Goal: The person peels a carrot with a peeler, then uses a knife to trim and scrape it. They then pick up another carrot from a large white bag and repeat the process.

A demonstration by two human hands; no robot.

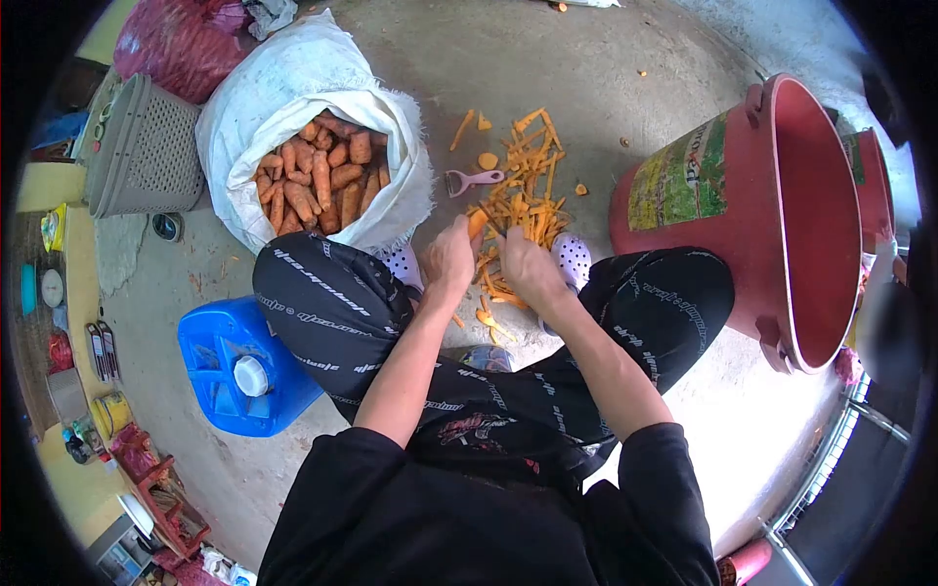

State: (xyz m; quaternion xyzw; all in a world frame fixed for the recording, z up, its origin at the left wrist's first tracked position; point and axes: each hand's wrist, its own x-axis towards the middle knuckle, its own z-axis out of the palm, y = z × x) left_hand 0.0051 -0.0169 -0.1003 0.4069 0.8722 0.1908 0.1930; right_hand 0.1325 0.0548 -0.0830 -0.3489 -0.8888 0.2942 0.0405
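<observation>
My left hand [449,256] is closed round a carrot [477,223], whose orange end shows above my fingers. Close beside it, my right hand [530,264] is curled shut; whatever it grips is hidden by the fingers. Both hands are between my knees, over a heap of carrot peelings [532,181] on the floor. A pink peeler [473,182] lies just left of that heap. To the left, a white woven sack [293,83] stands with its mouth rolled back, full of unpeeled carrots [322,176].
A large red bucket [816,195] lies tilted by my right knee, its mouth facing right. By my left knee is a blue jerrycan [230,366]. Grey plastic baskets [151,146] and a red mesh bag [181,49] are beyond the sack.
</observation>
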